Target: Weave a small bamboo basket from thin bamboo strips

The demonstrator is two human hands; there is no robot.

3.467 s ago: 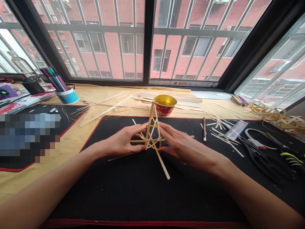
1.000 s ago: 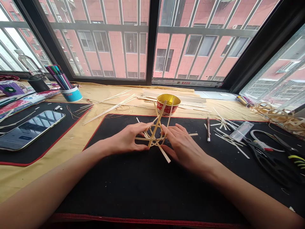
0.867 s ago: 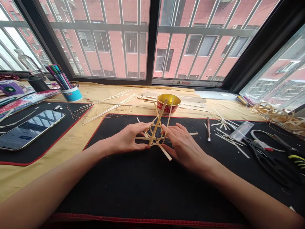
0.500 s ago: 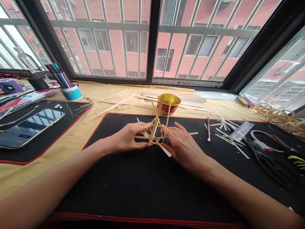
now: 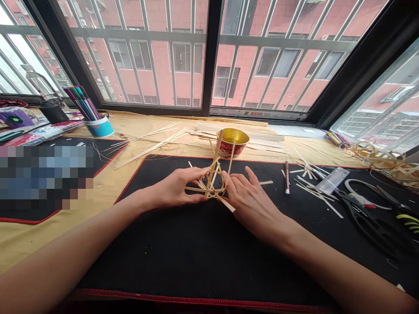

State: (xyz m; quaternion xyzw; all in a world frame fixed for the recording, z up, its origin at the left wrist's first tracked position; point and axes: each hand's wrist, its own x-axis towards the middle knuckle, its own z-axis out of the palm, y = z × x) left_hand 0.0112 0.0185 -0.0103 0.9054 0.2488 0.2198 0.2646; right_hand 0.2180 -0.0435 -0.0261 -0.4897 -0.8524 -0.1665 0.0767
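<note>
A small open weave of pale bamboo strips [image 5: 213, 183] stands on the black mat [image 5: 203, 253] between my hands. Some strips rise upright from it, and a curved one loops round its middle. My left hand [image 5: 183, 185] grips the weave from the left, thumb low at its base and fingers behind. From the right, my right hand [image 5: 248, 194] closes on its other side, thumb and fingertips at the loop, one finger lifted away. A flat strip end sticks out toward me below the right fingers. Some fingertips are hidden behind the strips.
Behind the weave stands a red bowl [image 5: 233, 143] with a gold inside. Long loose strips [image 5: 153, 146] lie at the back left. To the right are a pen [image 5: 287, 178], short strip offcuts [image 5: 317, 192], and black-handled pliers [image 5: 363, 222]. A pen cup [image 5: 99, 126] stands at the left.
My right hand has shifted slightly at the loop, its thumb drawing in and one finger lifting higher. My left hand keeps nearly the same hold, and the weave stays in place.
</note>
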